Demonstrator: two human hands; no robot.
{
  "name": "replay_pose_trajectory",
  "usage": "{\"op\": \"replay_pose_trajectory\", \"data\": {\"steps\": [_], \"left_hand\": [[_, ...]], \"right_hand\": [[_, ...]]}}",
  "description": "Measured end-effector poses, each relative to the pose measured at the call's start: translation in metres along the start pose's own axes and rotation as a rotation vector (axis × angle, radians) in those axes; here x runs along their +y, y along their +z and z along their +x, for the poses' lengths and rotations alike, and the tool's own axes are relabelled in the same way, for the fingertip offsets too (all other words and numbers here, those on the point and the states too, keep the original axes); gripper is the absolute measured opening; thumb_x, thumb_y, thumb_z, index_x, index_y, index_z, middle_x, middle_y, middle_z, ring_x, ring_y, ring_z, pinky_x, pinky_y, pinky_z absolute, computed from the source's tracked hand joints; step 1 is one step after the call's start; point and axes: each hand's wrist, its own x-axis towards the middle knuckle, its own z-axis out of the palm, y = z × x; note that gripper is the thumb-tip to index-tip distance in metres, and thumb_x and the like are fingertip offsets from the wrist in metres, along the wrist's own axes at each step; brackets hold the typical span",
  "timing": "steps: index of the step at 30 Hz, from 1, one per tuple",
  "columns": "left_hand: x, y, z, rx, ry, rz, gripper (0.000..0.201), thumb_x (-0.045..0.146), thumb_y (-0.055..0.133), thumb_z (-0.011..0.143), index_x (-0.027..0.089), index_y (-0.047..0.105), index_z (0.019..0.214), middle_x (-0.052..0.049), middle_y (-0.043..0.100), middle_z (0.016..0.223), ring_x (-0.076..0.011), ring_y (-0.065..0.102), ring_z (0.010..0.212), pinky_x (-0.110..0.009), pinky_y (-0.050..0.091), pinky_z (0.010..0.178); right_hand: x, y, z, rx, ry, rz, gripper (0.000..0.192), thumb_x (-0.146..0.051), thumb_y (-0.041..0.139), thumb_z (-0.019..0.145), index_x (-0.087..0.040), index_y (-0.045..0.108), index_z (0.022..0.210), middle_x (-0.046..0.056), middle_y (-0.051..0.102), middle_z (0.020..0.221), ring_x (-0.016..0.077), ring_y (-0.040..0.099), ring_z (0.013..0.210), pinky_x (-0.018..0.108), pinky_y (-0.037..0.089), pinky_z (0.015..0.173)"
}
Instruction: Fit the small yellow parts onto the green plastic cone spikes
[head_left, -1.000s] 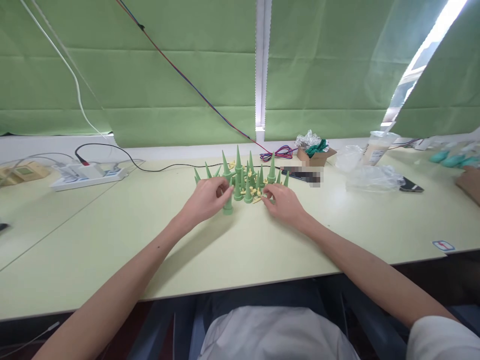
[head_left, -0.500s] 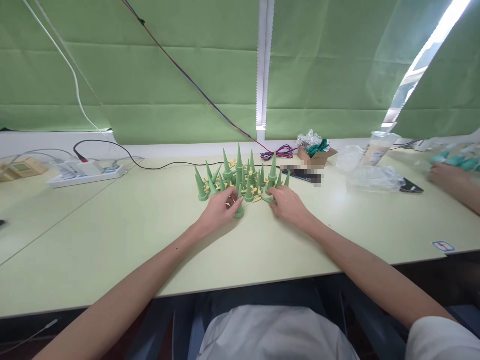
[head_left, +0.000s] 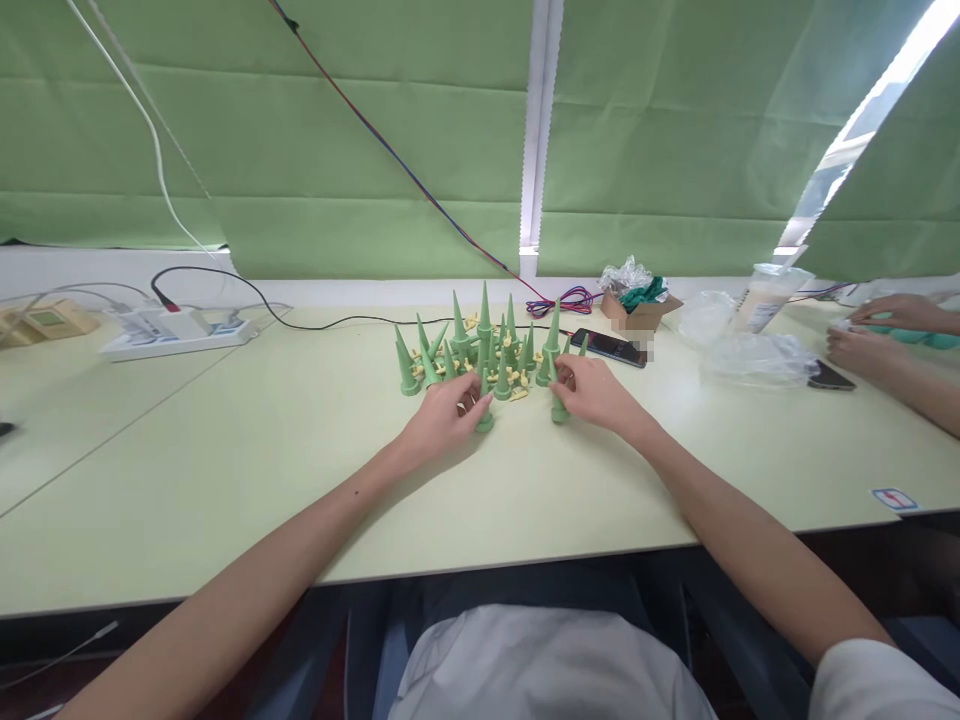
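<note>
A cluster of green cones (head_left: 487,345) stands upright near the middle of the pale green surface (head_left: 247,450), with small yellow pieces (head_left: 516,379) scattered among their bases. The left hand (head_left: 442,418) rests at the near edge of that cluster, its grip curled round the base of one small cone (head_left: 484,415) that stands on the surface just in front of the others; how tightly the fingers close is hard to tell. The right hand (head_left: 596,390) sits at the near right edge of the cluster, its fingertips pinched on another cone (head_left: 558,395) standing upright beside the pile. Just right of the cluster and behind the right hand lies a dark phone (head_left: 606,346), and beyond it a small cardboard box (head_left: 637,308) with crumpled plastic. Far left of the cluster a white power strip (head_left: 176,333) lies with a black cable (head_left: 247,288) running toward the cones. Far right of the cluster, another person's hands (head_left: 870,335) work at the surface's edge near a plastic cup (head_left: 765,297).
</note>
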Motion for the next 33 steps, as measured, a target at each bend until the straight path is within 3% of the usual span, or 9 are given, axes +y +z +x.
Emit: {"op": "replay_pose_trajectory", "data": {"steps": [13,25,30,33], "left_hand": [[-0.002,0.001,0.0,0.0,0.028,0.006,0.027,0.039,0.049,0.092,0.019,0.045,0.074,-0.001,0.057,0.073,-0.0129,0.054,0.064,-0.024,0.048,0.058],[0.0,0.002,-0.001,-0.007,0.014,-0.01,0.027,0.039,0.049,0.092,0.019,0.046,0.075,-0.002,0.059,0.074,-0.0136,0.055,0.066,-0.024,0.05,0.058],[0.001,0.002,-0.002,-0.005,0.017,-0.003,0.026,0.038,0.05,0.091,0.019,0.046,0.074,-0.001,0.057,0.072,-0.0133,0.053,0.064,-0.024,0.049,0.057],[0.001,0.003,-0.002,-0.018,0.017,-0.004,0.025,0.037,0.051,0.09,0.019,0.046,0.073,-0.001,0.058,0.072,-0.0135,0.054,0.065,-0.025,0.049,0.056]], "right_hand": [[0.0,0.02,0.004,0.161,-0.113,0.115,0.003,-0.02,0.053,0.087,-0.018,0.054,0.086,0.005,0.065,0.079,0.0183,0.059,0.073,0.027,0.043,0.067],[-0.001,0.029,0.013,0.189,-0.06,0.116,0.007,-0.018,0.054,0.09,-0.016,0.058,0.085,0.006,0.067,0.075,0.0178,0.059,0.067,0.028,0.042,0.07],[-0.002,0.022,0.006,0.234,-0.019,0.116,0.01,-0.023,0.059,0.09,-0.014,0.062,0.093,0.008,0.07,0.081,0.0191,0.062,0.072,0.028,0.043,0.069],[-0.009,0.014,-0.003,0.282,-0.022,-0.008,0.013,-0.025,0.055,0.092,-0.016,0.064,0.093,0.008,0.071,0.085,0.02,0.063,0.075,0.029,0.041,0.071]]}}
